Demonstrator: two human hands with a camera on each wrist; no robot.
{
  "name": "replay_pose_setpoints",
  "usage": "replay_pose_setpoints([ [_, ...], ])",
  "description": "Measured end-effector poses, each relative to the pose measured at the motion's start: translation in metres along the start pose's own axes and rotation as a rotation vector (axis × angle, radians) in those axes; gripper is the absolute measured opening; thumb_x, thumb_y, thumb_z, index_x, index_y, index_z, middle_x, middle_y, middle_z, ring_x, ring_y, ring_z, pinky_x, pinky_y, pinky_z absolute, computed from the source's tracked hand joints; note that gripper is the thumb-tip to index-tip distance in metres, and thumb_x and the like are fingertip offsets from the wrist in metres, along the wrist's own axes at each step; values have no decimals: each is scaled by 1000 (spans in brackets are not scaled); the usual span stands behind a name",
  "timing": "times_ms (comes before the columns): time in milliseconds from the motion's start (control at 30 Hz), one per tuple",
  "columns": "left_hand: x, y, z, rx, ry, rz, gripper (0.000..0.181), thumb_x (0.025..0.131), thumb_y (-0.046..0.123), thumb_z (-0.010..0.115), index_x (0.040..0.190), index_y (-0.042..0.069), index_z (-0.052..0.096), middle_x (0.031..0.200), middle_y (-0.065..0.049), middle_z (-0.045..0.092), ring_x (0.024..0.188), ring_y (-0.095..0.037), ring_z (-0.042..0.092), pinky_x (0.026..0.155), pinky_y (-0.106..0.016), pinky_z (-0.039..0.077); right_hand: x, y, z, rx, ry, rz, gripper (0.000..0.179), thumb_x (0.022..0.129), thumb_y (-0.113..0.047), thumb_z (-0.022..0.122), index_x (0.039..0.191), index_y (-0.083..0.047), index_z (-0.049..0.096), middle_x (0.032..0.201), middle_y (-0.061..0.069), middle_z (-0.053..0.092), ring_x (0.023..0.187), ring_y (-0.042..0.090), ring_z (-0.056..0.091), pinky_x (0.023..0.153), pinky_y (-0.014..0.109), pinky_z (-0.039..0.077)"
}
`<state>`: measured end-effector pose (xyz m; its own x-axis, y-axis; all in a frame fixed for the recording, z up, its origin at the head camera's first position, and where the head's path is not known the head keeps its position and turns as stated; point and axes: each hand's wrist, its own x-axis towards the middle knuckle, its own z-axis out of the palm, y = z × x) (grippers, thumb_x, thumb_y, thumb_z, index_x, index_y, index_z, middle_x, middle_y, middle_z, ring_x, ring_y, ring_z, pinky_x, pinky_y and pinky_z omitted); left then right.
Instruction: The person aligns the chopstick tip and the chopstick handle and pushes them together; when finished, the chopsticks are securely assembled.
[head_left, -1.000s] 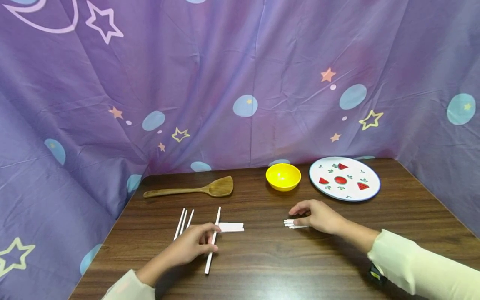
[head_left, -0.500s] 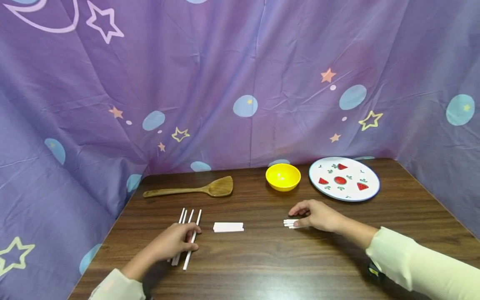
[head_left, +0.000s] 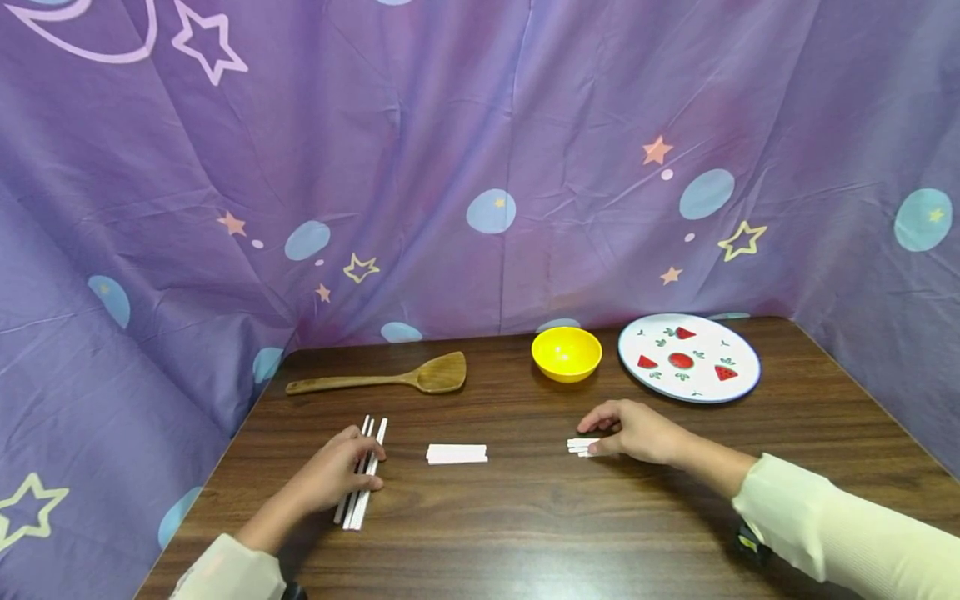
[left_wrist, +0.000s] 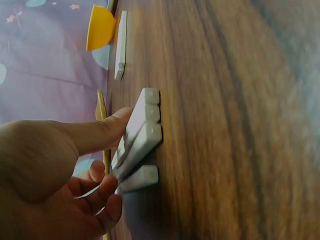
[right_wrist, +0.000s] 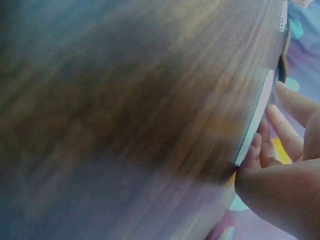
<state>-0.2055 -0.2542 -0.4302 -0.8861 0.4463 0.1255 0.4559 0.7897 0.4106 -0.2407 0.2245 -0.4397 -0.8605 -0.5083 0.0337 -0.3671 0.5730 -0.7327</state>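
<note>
In the head view, my left hand (head_left: 341,471) is over several long white chopsticks (head_left: 358,510) lying side by side on the table's left part. Its thumb and index fingertip rest along their right side, while the left wrist view has the other fingers curled behind them. One chopstick (left_wrist: 142,177) lies slightly apart from the rest there. My right hand (head_left: 637,432) rests at a small bundle of short white sticks (head_left: 579,447), partly hidden under it. The thumb overlaps the sticks, and the fingers extend loosely beyond them. Between the hands lies another flat bundle of short white sticks (head_left: 457,454).
Behind the left hand lies a wooden spatula (head_left: 442,373). A yellow bowl (head_left: 566,357) stands at the back middle, beside a white plate (head_left: 705,383) with a watermelon pattern. The brown wooden table (head_left: 510,533) meets a purple patterned cloth (head_left: 420,167) at the back and sides.
My left hand has moved left, bringing one chopstick from beside the middle bundle up against the other chopsticks. The right hand has stayed almost still.
</note>
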Motion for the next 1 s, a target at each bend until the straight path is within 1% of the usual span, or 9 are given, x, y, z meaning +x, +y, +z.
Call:
replay_pose_setpoints([
  [100, 0, -4, -1, -39, 1, 7, 30, 75, 18, 90, 95, 11, 69, 86, 1, 49, 76, -10, 45, 65, -24, 41, -1, -1, 0, 17, -7, 3, 32, 83, -19, 86, 110, -7, 75, 109, 4, 73, 97, 20, 64, 82, 27, 52],
  [200, -1, -6, -2, -64, 0, 22, 29, 75, 17, 90, 93, 10, 68, 85, 1, 49, 75, -11, 47, 64, -24, 40, 0, 0, 0, 10, -9, -2, 31, 83, -19, 86, 110, -7, 76, 109, 4, 73, 97, 20, 64, 83, 28, 52],
  [333, 0, -7, -3, -62, -3, 40, 28, 75, 15, 90, 92, 10, 69, 84, 1, 49, 75, -11, 47, 64, -24, 40, 0, 2, 0, -14, -4, -12, 29, 83, -20, 86, 109, -10, 77, 108, 2, 72, 99, 20, 63, 86, 33, 53],
  [533, 1, -7, -4, -57, -16, 35, 25, 75, 11, 88, 91, 11, 69, 84, 2, 49, 76, -12, 47, 66, -24, 40, 1, 4, 1, -38, -4, -24, 28, 83, -23, 86, 108, -13, 78, 106, -1, 71, 98, 18, 61, 85, 30, 50],
  [733, 2, -5, -6, -46, -15, 42, 24, 75, 12, 88, 90, 11, 69, 83, 1, 50, 76, -11, 46, 65, -25, 40, 2, 5, 1, -47, -6, -25, 29, 83, -23, 86, 109, -14, 77, 106, -1, 71, 98, 18, 61, 85, 30, 49],
  [867, 7, -1, -6, -48, -6, 49, 24, 78, 15, 87, 93, 11, 69, 85, -1, 50, 77, -13, 47, 65, -24, 39, 2, 4, 1, -45, 0, -29, 28, 83, -23, 86, 108, -14, 78, 105, -2, 71, 98, 17, 60, 85, 30, 49],
  [933, 12, 4, -6, -55, -5, 66, 23, 80, 15, 86, 95, 10, 70, 86, -1, 52, 77, -14, 48, 66, -25, 40, 1, 5, 1, -48, 9, -58, 27, 83, -21, 86, 107, -12, 78, 103, -1, 71, 95, 17, 60, 84, 30, 49],
  [1000, 19, 10, -5, -76, -4, 96, 22, 82, 13, 85, 97, 8, 70, 86, -3, 55, 78, -16, 52, 68, -26, 43, 0, 5, 1, -47, 18, -71, 27, 82, -20, 86, 107, -11, 78, 102, -1, 71, 94, 17, 60, 82, 28, 49],
])
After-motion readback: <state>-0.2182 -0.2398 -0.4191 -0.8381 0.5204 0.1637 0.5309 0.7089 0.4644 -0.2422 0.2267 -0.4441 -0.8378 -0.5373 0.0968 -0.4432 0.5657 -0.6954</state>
